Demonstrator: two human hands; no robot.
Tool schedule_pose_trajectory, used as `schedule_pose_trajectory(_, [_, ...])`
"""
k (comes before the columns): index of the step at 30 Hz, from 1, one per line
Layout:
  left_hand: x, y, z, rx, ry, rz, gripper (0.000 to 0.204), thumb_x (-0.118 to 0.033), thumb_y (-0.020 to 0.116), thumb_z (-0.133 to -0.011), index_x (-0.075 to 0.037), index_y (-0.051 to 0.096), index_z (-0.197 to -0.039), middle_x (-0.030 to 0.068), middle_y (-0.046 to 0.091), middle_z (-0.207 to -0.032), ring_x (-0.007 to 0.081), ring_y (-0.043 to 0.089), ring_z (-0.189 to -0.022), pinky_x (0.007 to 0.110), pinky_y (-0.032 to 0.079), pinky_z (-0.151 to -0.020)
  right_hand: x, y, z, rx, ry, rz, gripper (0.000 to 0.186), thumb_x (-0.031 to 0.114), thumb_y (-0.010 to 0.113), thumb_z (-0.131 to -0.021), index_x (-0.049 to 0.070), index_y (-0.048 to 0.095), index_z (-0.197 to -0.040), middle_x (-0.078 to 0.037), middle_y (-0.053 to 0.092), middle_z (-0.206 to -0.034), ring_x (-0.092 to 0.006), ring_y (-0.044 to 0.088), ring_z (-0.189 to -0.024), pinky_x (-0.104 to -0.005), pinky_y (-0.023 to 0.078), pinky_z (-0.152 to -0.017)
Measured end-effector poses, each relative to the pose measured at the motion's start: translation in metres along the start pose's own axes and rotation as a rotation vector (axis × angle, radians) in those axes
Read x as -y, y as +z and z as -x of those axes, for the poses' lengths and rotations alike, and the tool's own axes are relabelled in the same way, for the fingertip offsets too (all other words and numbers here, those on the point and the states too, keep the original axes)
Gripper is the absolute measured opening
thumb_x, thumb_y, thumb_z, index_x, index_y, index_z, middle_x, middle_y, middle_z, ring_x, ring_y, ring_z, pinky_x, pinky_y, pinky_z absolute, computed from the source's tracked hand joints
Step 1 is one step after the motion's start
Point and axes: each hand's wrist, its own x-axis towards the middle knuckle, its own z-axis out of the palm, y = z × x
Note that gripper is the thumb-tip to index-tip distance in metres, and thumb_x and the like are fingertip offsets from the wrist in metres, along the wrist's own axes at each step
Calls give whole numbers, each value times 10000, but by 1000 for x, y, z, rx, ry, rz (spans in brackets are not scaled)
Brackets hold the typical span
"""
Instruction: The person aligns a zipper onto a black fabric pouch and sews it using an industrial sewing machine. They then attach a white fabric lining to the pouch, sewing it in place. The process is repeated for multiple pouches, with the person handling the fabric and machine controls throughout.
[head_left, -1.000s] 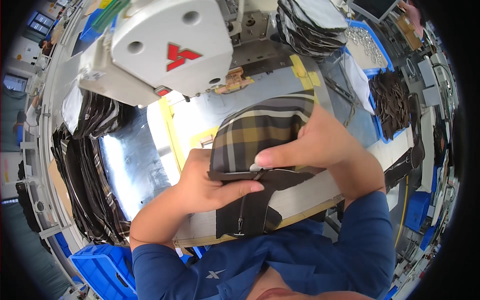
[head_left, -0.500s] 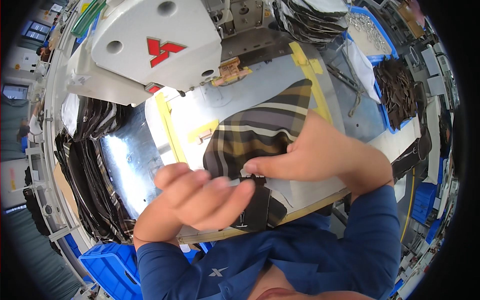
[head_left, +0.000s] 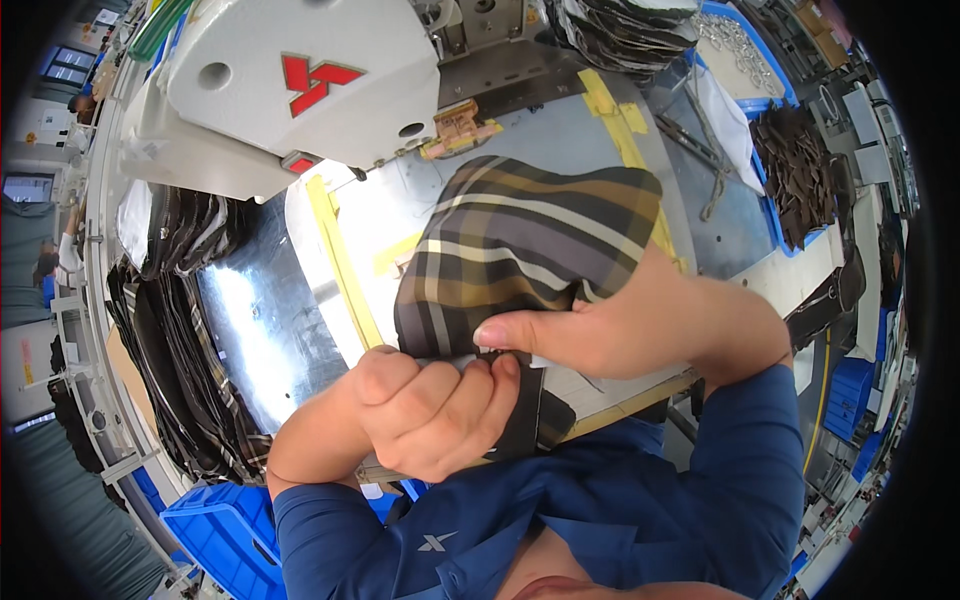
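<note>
My right hand grips a plaid fabric piece in brown, grey, black and cream, its thumb lying over the near edge. My left hand is curled on that same near edge, fingertips closed round a white strip there, just left of my right thumb. A black fabric panel hangs below both hands, partly hidden by them. The piece lies over the pale work plate in front of a white sewing machine head.
Dark fabric stacks sit at the left and back. At the right stand a blue bin of brown pieces and a tray of metal parts. A blue crate is at lower left. People are at the far left edge.
My left hand let its earlier thumb-forward hold go, rose with fingers loose, and now closes knuckles-up on the near edge. The plaid piece has spread and shifted at its far end.
</note>
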Motion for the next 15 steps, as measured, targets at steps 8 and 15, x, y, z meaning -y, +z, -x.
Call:
schedule_pose_trajectory(8, [3,-4,2,-57,96,-33,205,-123,723,-673,-68,810,-851,8,622,-838,177,672,-852,311,407,-693,-2,7,-2,23,34,9,423,219,843,-890,50,699,-1250,-163,733,-1167,-405,682,-1057,-483,535,-962])
schedule_pose_trajectory(15, [6,-18,-3,52,-112,144,229,63,805,-723,4,781,-943,42,581,-864,243,736,-899,342,499,-696,14,-4,-5,-55,317,-399,902,18,841,-878,75,323,-1614,-122,766,-1121,-205,730,-1058,-363,564,-955])
